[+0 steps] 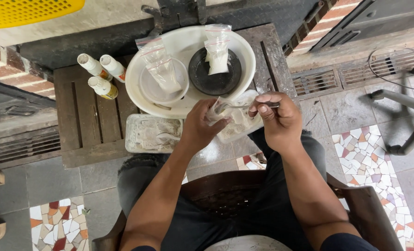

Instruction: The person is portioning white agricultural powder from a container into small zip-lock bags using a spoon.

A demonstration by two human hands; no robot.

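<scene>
Four small clear bags (162, 69) of white powder already stand filled in the white basin (137, 88) — two in a white bowl, two in a black one. Left hand (198, 128) pinches another small bag (216, 110) open; right hand (279, 118) grips a metal spoon (237, 107) at its mouth, above a powder tray (237, 125). Low wooden crate table (84, 121), three capped bottles (102, 74), stone and mosaic floor.
</scene>
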